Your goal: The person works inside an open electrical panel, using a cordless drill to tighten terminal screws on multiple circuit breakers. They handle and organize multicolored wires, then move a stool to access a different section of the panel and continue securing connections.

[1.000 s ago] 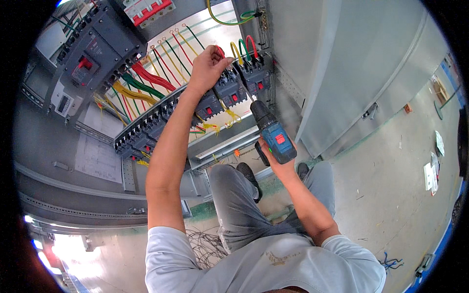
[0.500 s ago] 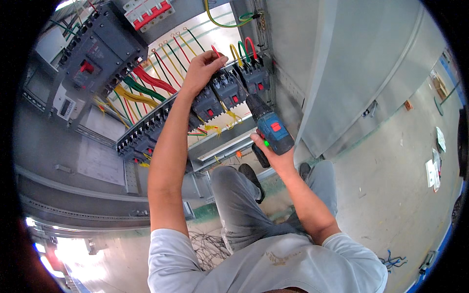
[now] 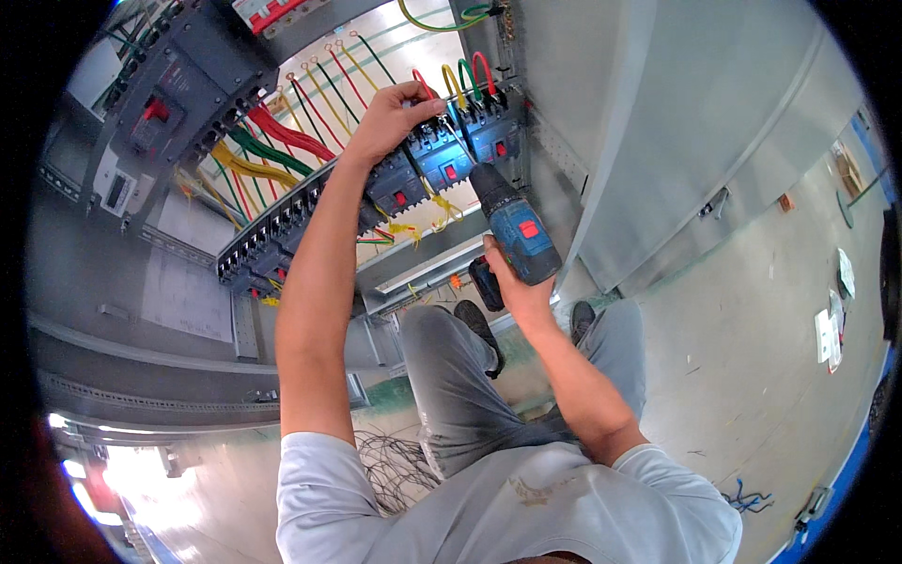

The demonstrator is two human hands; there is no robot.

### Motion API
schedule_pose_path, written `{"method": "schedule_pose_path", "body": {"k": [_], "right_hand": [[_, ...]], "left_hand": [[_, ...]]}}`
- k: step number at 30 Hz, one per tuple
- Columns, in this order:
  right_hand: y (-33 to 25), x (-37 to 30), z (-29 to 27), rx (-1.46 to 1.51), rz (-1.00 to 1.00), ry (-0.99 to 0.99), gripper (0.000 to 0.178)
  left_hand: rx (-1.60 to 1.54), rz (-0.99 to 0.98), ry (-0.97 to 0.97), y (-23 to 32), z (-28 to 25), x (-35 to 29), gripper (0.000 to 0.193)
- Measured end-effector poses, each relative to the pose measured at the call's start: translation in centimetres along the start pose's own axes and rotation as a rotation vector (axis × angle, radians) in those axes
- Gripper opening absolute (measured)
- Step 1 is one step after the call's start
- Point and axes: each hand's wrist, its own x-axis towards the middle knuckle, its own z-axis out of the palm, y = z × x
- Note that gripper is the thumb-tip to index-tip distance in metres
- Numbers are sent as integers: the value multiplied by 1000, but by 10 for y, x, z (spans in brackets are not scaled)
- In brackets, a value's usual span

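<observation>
My left hand (image 3: pixel 393 120) is closed in a pinch at the top terminals of a dark moulded-case circuit breaker (image 3: pixel 442 167). A short red wire (image 3: pixel 422 83) rises from between its fingertips; the wire's end is hidden. In my right hand (image 3: pixel 521 293) is a blue and black cordless drill (image 3: pixel 523 235), held by the grip. Its long thin bit (image 3: pixel 459 139) points up across the breaker toward my left fingertips. Light falls bright blue on the breaker's front. I cannot tell whether the bit touches a screw. Yellow, green and red wires (image 3: pixel 482 73) loop into the breaker on the right.
More breakers (image 3: pixel 282 240) line the rail to the left. Loose wires with ring ends (image 3: pixel 324 80) stand behind it. A large breaker (image 3: pixel 178 89) with thick coloured cables (image 3: pixel 272 150) sits upper left. A grey cabinet panel (image 3: pixel 686 122) rises at right; scrap wires (image 3: pixel 390 470) lie on the floor.
The drill has tilted and moved slightly left, its bit now reaching the breaker's terminals, and its light has come on. My left hand has shifted slightly right, still at the red wire.
</observation>
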Motion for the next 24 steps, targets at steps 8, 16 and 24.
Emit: {"method": "schedule_pose_path", "body": {"k": [8,16,24], "right_hand": [[10,-3,-2,73,-109,-16,58],[-2,-3,-6,8,-152,-25,67],[-3,-2,-5,-23,-187,-9,70]], "left_hand": [[0,12,45,-9,0,1,19],[35,43,73,-1,10,-1,17],[157,72,108,-3,12,0,22]]}}
